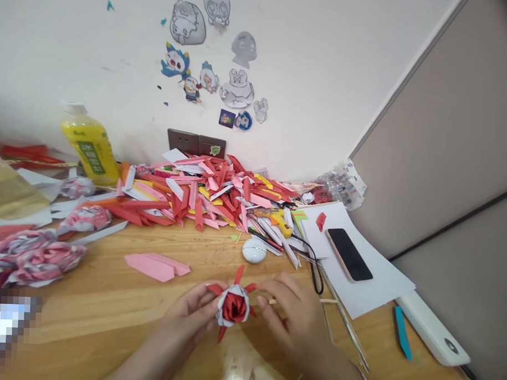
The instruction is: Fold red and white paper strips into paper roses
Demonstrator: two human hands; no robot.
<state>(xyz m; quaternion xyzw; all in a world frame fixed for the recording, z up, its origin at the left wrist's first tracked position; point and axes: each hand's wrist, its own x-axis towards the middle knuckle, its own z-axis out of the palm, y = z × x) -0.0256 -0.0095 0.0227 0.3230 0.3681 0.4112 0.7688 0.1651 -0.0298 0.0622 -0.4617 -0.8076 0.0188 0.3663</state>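
A paper flower [235, 307] with a red centre, a white ring of petals and red pointed strips sticking out faces up at me, just above the table. My left hand [193, 311] grips it from the left, fingers partly hidden behind it. On the other side, my right hand [294, 313] has bent fingers, with thumb and index at the tip of a red strip. Folded pink paper [156, 266] lies to the left of the flower. Beyond the flower sits a small white rounded case [254, 250].
Folded red, pink, white and yellow paper strips [195, 193] are heaped along the wall. A yellow glue gun [279, 218] lies at their right end. A phone [349, 254] rests on white paper [370, 294]. Far left are a yellow drink bottle [91, 148] and twisted paper bundles [39, 257].
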